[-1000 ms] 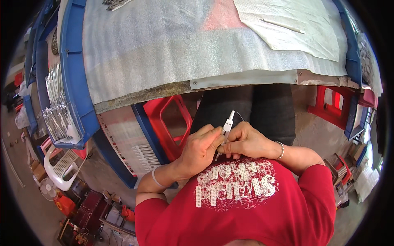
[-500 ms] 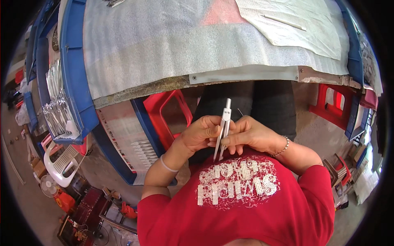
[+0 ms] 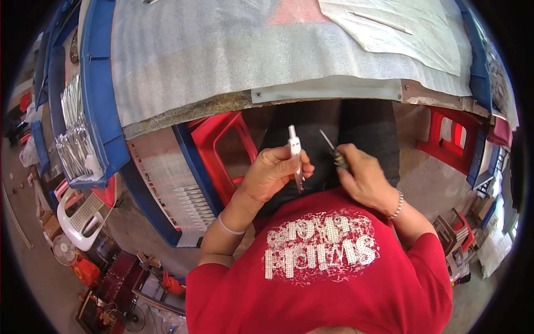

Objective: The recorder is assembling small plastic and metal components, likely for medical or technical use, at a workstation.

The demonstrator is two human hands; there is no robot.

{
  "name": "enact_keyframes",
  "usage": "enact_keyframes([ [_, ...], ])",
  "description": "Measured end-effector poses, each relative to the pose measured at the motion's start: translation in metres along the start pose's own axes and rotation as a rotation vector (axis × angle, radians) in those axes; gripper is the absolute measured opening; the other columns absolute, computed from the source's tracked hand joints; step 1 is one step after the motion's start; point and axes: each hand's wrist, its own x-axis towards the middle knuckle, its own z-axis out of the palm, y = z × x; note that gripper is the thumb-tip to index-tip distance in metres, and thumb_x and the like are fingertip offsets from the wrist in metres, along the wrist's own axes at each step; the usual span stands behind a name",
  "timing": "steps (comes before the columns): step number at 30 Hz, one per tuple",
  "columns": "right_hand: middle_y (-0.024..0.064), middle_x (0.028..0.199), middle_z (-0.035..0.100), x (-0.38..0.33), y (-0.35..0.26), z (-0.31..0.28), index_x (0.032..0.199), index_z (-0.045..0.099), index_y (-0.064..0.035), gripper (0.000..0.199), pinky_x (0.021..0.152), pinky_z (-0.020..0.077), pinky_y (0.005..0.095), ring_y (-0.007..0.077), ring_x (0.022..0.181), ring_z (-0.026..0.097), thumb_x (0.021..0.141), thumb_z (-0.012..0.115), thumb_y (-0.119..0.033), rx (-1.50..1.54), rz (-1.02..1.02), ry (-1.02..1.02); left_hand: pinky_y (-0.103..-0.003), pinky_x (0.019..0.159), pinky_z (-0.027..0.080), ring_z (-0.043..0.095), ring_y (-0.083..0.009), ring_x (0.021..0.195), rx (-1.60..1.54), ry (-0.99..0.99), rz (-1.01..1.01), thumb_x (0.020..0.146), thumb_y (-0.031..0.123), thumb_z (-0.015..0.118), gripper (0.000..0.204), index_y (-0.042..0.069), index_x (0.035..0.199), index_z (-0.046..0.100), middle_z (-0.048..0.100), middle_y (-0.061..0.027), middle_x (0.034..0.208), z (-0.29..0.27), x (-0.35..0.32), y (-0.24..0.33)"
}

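Note:
In front of my chest, my left hand (image 3: 268,173) pinches a silver drawing compass (image 3: 294,147) near its hinge. The compass stands with its knob end up and its legs nearly together, pointing down toward my shirt. To the right, my right hand (image 3: 364,177) is closed around the dark and yellow handle of a small screwdriver (image 3: 339,158). Its thin metal shaft points up and left, away from the compass. A gap separates the two hands, which are above my dark-clothed lap (image 3: 311,125).
The worktable (image 3: 222,61) wears a pale foam sheet; a slim silver piece (image 3: 384,22) lies on white cloth there. A blue tray (image 3: 103,106) of silver metal pieces stands left. Below it, silver pieces (image 3: 194,201) lie in a row. Red stools (image 3: 208,139) flank my legs.
My hands have come apart. The right hand has moved right and now shows the screwdriver clearly. The compass has shifted slightly left and turned, its legs now closer together in view.

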Motion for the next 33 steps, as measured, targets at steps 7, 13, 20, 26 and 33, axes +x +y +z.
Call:
enact_keyframes([
  [7,0.0143,0.085,0.058,-0.004,-0.043,-0.045,0.117,0.049,-0.0025,0.042,0.062,0.0494,0.0387,0.0315,0.073,0.062,0.076,0.061,-0.002,-0.098,-0.123,-0.134,-0.018,0.046,0.035,0.042,-0.004,0.051,0.397,0.193,0.069,0.1,0.02,0.046,0.023,0.0,0.105,0.058,0.057,-0.0029,0.074,0.021,-0.002,-0.024],
  [13,0.0121,0.087,0.057,0.0,-0.044,-0.043,0.116,0.057,-0.003,0.041,0.062,0.0502,0.0363,0.0283,0.075,0.06,0.076,0.066,0.0,-0.297,-0.221,-0.116,-0.018,0.043,0.036,0.045,-0.0038,0.049,0.341,0.296,0.043,0.099,0.02,0.048,0.025,-0.002,0.101,0.06,0.062,-0.0056,0.075,0.031,0.003,-0.028],
  [20,0.0116,0.087,0.055,0.006,-0.043,-0.037,0.116,0.058,-0.0028,0.042,0.061,0.0503,0.0358,0.0276,0.073,0.059,0.075,0.067,0.0,-0.303,-0.242,-0.107,-0.02,0.041,0.033,0.045,-0.0037,0.047,0.412,0.266,0.054,0.099,0.018,0.048,0.022,0.0,0.099,0.06,0.055,-0.0015,0.062,0.02,0.006,-0.032],
  [26,0.0139,0.08,0.052,0.01,-0.038,-0.034,0.115,0.058,-0.0006,0.034,0.06,0.0503,0.0372,0.0306,0.066,0.059,0.081,0.061,-0.004,-0.139,-0.126,-0.146,-0.028,0.047,0.039,0.051,-0.0124,0.051,0.753,0.33,0.197,0.098,0.015,0.047,0.019,-0.001,0.096,0.057,0.054,-0.0068,0.061,0.025,0.01,-0.035],
  [33,0.0143,0.077,0.063,0.019,-0.034,-0.025,0.114,0.062,-0.0001,0.033,0.054,0.0502,0.0342,0.029,0.061,0.063,0.081,0.064,-0.007,-0.6,-0.265,-0.285,-0.049,0.055,0.045,0.058,-0.0474,0.072,1.141,0.346,0.494,0.096,0.009,0.046,0.015,-0.004,0.089,0.046,0.058,-0.0265,0.07,0.012,0.021,-0.051],
])
